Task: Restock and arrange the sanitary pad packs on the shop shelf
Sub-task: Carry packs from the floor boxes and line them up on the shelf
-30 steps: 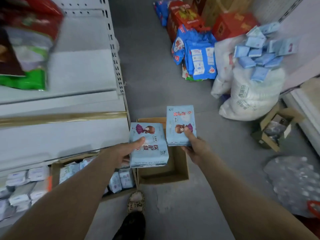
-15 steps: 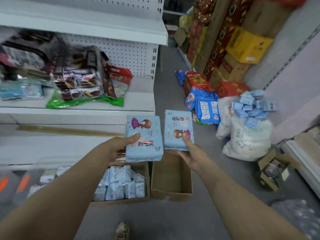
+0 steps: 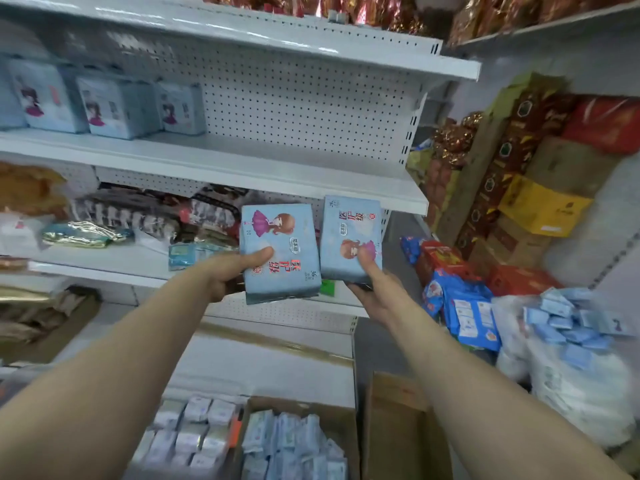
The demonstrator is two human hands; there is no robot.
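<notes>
Just above our grips, the shelf board [image 3: 277, 164] is coming within reach: a second ago we were holding both packs low over the open cardboard box [image 3: 394, 410], and now we are raising them clear of it, so the box is sitting well below both grips. Our left hand [image 3: 225, 277] is gripping the left pack [image 3: 280, 251] at its lower left edge, thumb lying across the printed face and fingers curling behind. Our right hand [image 3: 372, 294] is pinching the right pack [image 3: 349, 237] from underneath, thumb pressing on the front, the other fingers hidden behind it. Both packs are riding side by side, close together, though we cannot tell whether they are touching, and their print is running in opposite directions, as it was down low. Up and to the left of our left grip, a row of matching packs [image 3: 117, 109] is standing upright on that board, with bare board stretching right of the row, straight above our hands. We are judging that fetching is over and placing is beginning: the packs are needing to go higher, onto that bare stretch beside the row, and each is probably needing a turn to stand like its neighbours.
</notes>
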